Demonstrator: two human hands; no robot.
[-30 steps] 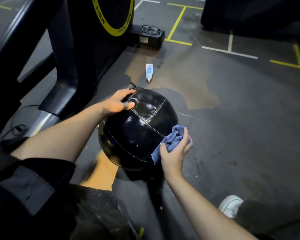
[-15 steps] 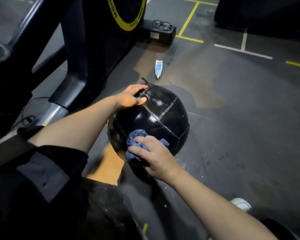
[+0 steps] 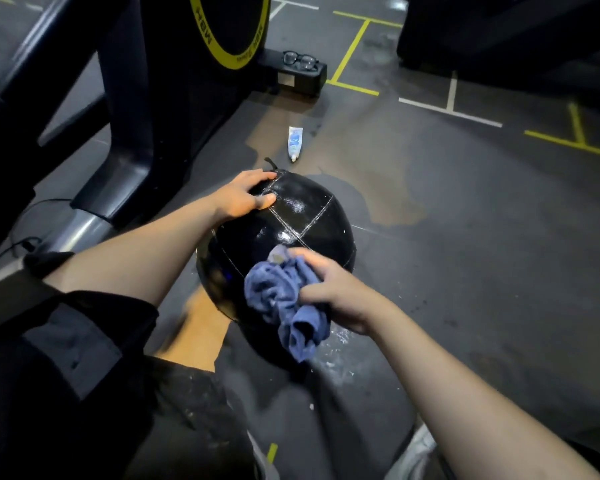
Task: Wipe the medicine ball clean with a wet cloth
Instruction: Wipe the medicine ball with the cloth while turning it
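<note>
The medicine ball (image 3: 291,230) sits on the dark gym floor (image 3: 465,254), under the spread fingers of the left hand (image 3: 243,195), which presses flat on its top. The right hand (image 3: 333,292) pinches a bunched blue cloth (image 3: 281,299) against the near side, fingers curled round the wad.

The worry, to my eye, is the roll: a round, wet-looking ball steadied only by an open palm could slide away from the fingertips if the wiping stroke pushes hard. Most of the cloth hangs loose below the knuckles, so it may slip free.

Beyond the left fingers lies a small white tube (image 3: 294,143); farther off, eyeglasses (image 3: 300,60) rest on a black machine base (image 3: 298,77). The floor shows damp patches and yellow lines.
</note>
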